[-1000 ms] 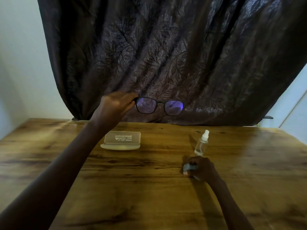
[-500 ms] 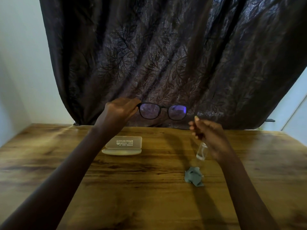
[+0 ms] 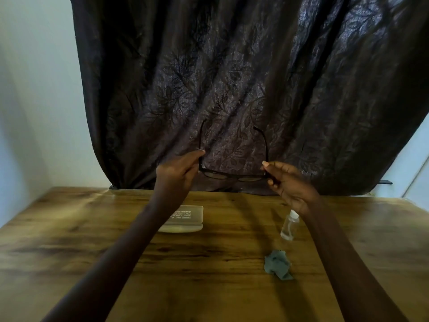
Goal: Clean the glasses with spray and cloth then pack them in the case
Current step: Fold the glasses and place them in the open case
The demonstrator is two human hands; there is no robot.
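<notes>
1. glasses (image 3: 232,175) held in the air above the far edge of the table (image 3: 216,289), in front of the dark curtain (image 3: 232,66); front bar runs left-right, roughly level; both temples unfolded, pointing up and away
2. left hand (image 3: 178,175) pinches the left corner of the frame; right hand (image 3: 289,182) pinches the right corner
3. case (image 3: 185,219) closed, flat on table under the left forearm; spray bottle (image 3: 289,226) upright near the right wrist; crumpled cloth (image 3: 278,268) just in front of the bottle
</notes>
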